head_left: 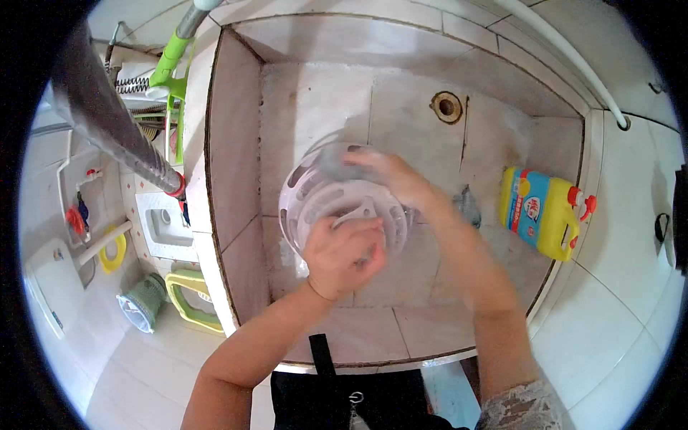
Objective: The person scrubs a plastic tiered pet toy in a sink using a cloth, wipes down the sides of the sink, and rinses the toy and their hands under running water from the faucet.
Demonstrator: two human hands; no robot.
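A round white plastic piece with oval slots (285,208) is held over the floor of a tiled basin (412,279). My left hand (344,251) is closed on it near its middle, fingers curled round a raised part. My right hand (390,175), smeared by motion, is at its upper rim. Under the right fingers is a soft-looking grey wad (337,163), pressed against the slotted surface; blur hides its exact kind. A crumpled grey, see-through thing (467,206) lies in the basin right of the hands.
A yellow bottle (552,247) with a blue label and red cap lies at the basin's right edge. The drain (446,107) is toward the back. At left are a wrapped pole (118,115), a green mop (168,61), a squat toilet (166,223) and a green bin (145,297).
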